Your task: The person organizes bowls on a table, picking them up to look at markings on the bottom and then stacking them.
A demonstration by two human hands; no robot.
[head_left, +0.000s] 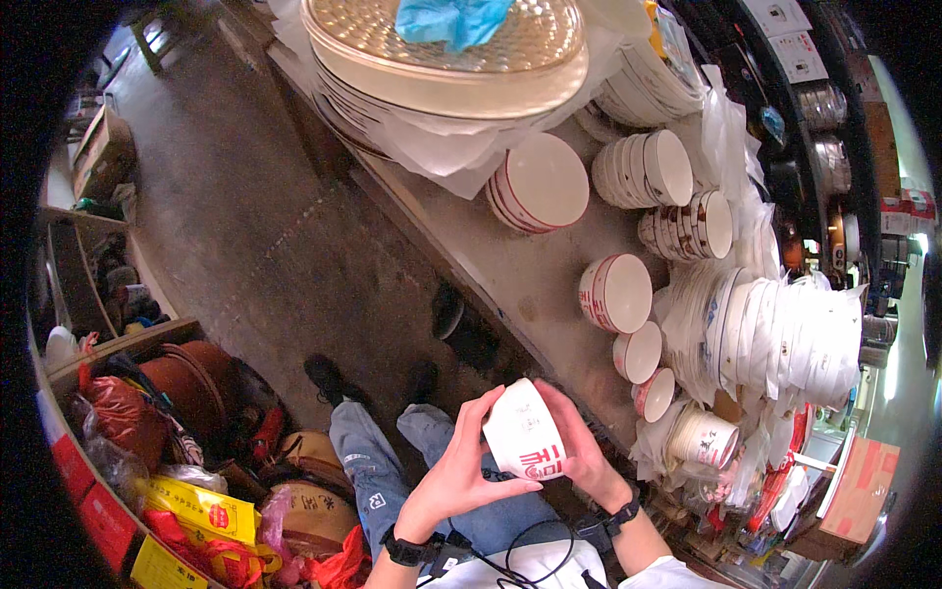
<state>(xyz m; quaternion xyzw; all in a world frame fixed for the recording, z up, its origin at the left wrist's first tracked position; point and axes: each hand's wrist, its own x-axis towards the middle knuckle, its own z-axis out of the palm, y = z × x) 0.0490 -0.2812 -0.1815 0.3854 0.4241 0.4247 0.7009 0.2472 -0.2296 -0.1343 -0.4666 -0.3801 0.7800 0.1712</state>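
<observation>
Between my two hands, in front of my lap, is a white bowl [520, 427] with red markings on its outer side, tilted so that side faces up. My left hand [461, 456] grips it from the left, thumb along the lower edge. From the right, my right hand [579, 442] closes round the other side; some of its fingers are hidden behind the bowl. On the table to the right, close by, sit a small bowl [654, 395] with a red outside, a white bowl [640, 351] and a stack of red-patterned bowls [626, 294].
Bowl stacks [659, 167] and paper-wrapped plates [785, 339] line the table [530, 285]. A large gold-patterned tray [353, 39] tops a plate pile at the far end. Lower left, a wooden bin holds brown pots [186, 383] and yellow packets [206, 510]. Dark floor [245, 196] lies left.
</observation>
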